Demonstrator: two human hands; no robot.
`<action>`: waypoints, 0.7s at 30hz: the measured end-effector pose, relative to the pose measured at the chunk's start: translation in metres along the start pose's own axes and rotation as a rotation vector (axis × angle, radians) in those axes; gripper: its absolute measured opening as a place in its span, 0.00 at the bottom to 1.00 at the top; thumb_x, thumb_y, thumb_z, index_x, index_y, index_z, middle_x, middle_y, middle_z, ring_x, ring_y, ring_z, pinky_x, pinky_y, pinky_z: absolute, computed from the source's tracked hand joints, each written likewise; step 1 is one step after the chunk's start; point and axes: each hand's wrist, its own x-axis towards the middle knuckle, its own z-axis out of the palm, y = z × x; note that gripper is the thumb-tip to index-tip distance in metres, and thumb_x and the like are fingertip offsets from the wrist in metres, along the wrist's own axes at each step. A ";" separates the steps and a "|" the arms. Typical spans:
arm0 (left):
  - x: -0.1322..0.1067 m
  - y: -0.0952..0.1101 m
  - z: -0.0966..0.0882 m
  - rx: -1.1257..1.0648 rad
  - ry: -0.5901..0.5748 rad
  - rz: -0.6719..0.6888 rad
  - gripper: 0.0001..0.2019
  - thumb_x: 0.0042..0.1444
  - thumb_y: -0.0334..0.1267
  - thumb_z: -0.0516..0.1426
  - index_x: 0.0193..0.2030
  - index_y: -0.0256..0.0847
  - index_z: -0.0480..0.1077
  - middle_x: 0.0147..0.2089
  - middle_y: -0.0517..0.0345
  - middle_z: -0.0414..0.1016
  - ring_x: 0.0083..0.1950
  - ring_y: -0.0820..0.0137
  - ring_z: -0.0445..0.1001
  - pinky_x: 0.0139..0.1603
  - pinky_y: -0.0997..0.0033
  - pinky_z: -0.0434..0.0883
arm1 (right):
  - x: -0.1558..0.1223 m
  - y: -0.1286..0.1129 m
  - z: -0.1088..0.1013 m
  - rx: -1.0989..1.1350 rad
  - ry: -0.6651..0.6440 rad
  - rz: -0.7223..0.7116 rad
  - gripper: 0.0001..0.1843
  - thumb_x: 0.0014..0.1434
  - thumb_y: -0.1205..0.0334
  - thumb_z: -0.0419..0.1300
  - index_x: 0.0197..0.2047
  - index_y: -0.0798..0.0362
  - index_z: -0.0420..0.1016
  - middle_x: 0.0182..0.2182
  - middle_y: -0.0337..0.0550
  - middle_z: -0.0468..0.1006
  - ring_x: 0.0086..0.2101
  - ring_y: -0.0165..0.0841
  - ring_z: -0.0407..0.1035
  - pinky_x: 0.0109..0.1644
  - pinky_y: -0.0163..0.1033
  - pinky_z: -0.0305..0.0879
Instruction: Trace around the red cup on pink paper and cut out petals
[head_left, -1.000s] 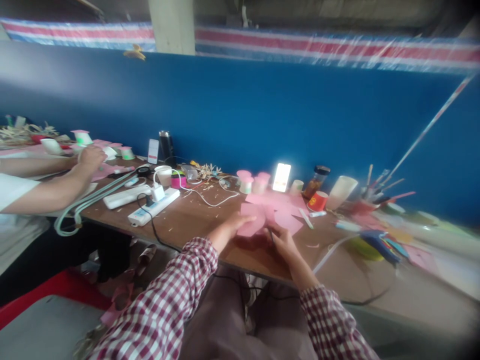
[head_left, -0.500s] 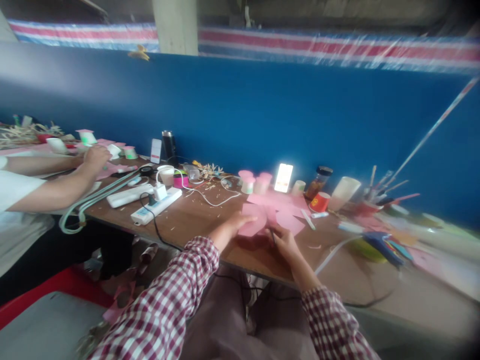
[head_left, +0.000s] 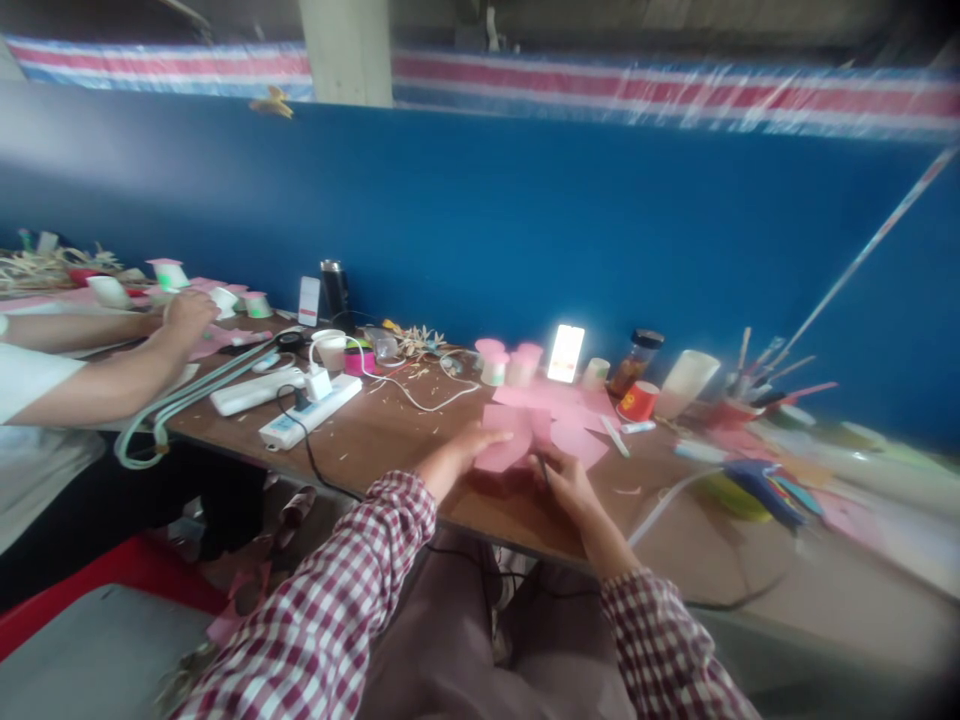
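My left hand point(head_left: 474, 445) is closed on the left edge of a sheet of pink paper point(head_left: 504, 447), thumb on top, held just above the table's front part. The sheet has a slit or fold near its middle. At its right side, my right hand point(head_left: 568, 480) is closed round a slim dark-handled tool point(head_left: 544, 470) that looks like scissors; its blades are hidden. More pink paper point(head_left: 574, 402) lies flat just behind. Beyond it are small paper cups with pink round tops point(head_left: 493, 362) and a lit phone point(head_left: 565, 353) standing upright.
A power strip point(head_left: 311, 412) with plugs and cables lies to the left. Right of the paper stand a red cup point(head_left: 638, 401), a lidded jar point(head_left: 637, 362) and a pot of brushes point(head_left: 731, 412). A co-worker's hands point(head_left: 187, 312) work at far left. A blue partition point(head_left: 480, 220) closes the back.
The view has shifted very slightly. Both hands stay on the paper and the dark-handled tool, in almost the same pose.
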 end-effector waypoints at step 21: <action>0.000 -0.002 -0.002 0.002 0.009 0.023 0.26 0.34 0.42 0.68 0.42 0.31 0.74 0.42 0.42 0.77 0.41 0.58 0.76 0.45 0.58 0.70 | 0.001 0.000 0.001 0.009 -0.001 -0.019 0.21 0.49 0.48 0.62 0.38 0.57 0.74 0.19 0.36 0.69 0.20 0.27 0.61 0.23 0.33 0.63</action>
